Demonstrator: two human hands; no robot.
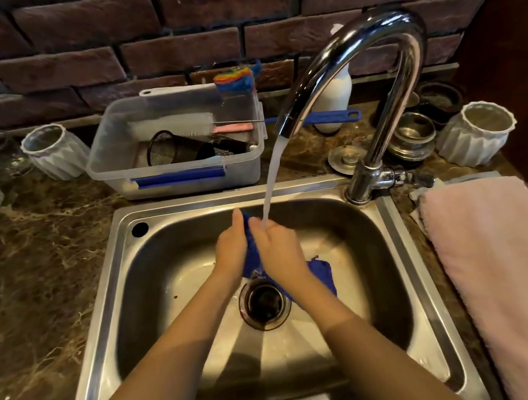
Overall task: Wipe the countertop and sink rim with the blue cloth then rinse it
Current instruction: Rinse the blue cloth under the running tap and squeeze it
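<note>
Both my hands are over the steel sink, pressed together around the blue cloth. My left hand grips its left side and my right hand covers the rest. A blue corner of the cloth hangs out to the right, above the drain. Water streams from the chrome faucet onto my right hand's fingers and the top of the cloth. Dark marbled countertop surrounds the sink.
A clear plastic bin with brushes and a mesh cup stands behind the sink. White ribbed pots sit at both sides. A pink towel lies right of the sink. Metal strainers and a white bottle crowd the faucet's base.
</note>
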